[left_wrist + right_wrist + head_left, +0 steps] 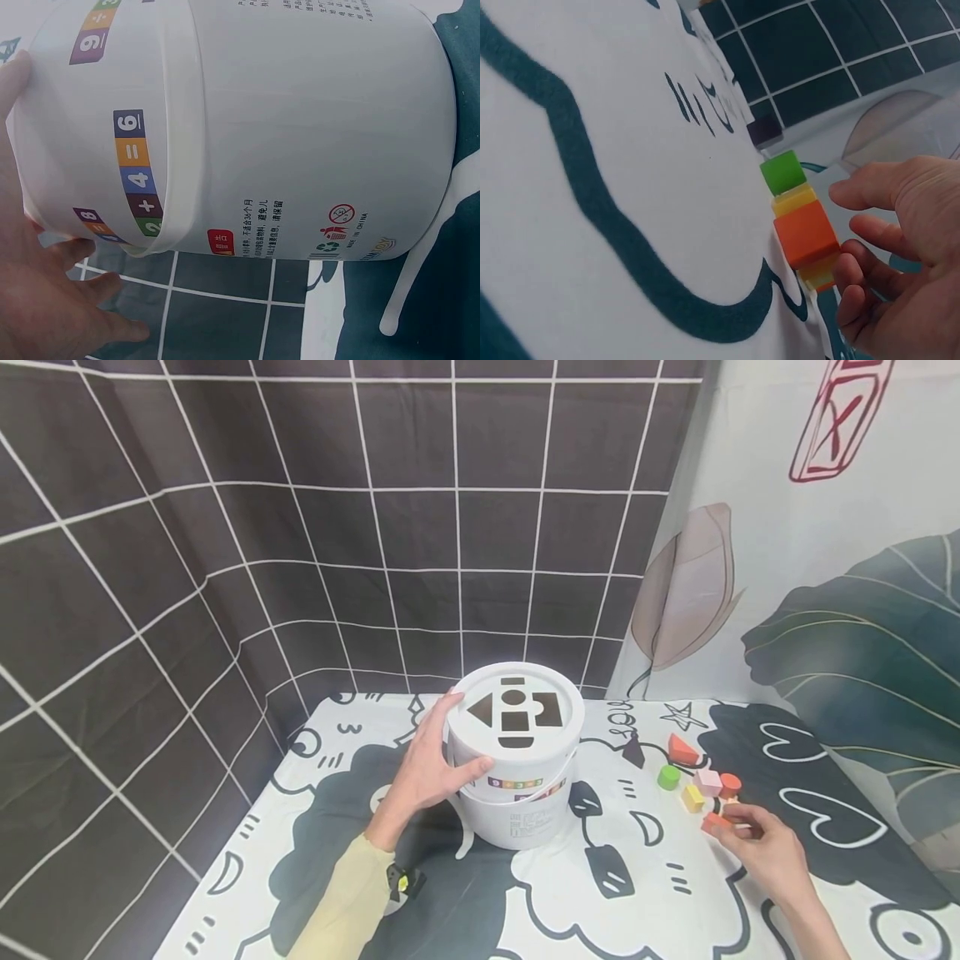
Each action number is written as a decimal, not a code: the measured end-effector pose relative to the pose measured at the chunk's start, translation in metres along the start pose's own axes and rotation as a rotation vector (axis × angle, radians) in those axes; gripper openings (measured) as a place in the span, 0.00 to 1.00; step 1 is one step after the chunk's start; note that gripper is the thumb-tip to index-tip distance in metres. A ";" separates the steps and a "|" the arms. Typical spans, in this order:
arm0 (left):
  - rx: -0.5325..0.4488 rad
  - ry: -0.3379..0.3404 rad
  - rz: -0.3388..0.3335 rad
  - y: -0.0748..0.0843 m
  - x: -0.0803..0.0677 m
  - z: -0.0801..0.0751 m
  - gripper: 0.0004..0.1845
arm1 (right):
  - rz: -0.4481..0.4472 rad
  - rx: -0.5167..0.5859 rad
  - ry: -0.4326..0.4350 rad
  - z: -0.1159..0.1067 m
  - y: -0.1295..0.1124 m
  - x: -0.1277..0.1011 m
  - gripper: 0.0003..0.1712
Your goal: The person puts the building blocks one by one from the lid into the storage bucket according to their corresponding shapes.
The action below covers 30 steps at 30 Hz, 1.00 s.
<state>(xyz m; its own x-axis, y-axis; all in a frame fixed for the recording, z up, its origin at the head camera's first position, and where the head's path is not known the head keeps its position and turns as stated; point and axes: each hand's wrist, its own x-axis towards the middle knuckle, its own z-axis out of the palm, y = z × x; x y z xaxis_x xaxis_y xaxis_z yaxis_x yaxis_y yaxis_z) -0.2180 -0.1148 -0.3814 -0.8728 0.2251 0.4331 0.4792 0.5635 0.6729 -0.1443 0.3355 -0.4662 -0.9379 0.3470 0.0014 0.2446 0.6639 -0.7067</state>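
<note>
A white bucket [495, 822] stands upright on the cloth, its lid [480, 681] cut with several shaped holes. My left hand [429, 768] rests against the bucket's left side near the lid, thumb across the front and fingers spread along the rim. In the left wrist view some of these fingers [124, 330] reach out past the bucket [315, 135]. To the right, my right hand [767, 846] is at an orange block [716, 822], thumb and fingers parted. In the right wrist view its fingertips are right at the edge of the orange block [807, 234].
Beside the orange block lie a green block [669, 777], a yellow block [692, 798], a pink block [708, 782], a round red-orange block [730, 786] and a red wedge [682, 749]. Dark tiled cloth [495, 527] hangs behind the patterned tablecloth [600, 918].
</note>
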 end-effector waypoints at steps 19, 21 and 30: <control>-0.001 0.002 0.003 0.000 0.000 0.001 0.51 | -0.003 -0.011 0.070 0.009 0.013 0.009 0.21; -0.004 0.002 0.004 0.000 0.000 0.000 0.51 | -0.010 -0.011 0.078 0.009 0.013 0.008 0.21; 0.000 0.002 0.005 0.000 0.000 0.000 0.51 | -0.007 -0.019 0.044 0.005 0.002 0.005 0.22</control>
<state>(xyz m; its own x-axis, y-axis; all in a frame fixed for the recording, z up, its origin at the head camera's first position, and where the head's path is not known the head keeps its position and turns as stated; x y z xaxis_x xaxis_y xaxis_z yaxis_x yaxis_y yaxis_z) -0.2176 -0.1145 -0.3816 -0.8699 0.2262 0.4383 0.4840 0.5623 0.6705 -0.1496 0.3355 -0.4709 -0.9281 0.3704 0.0378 0.2428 0.6791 -0.6927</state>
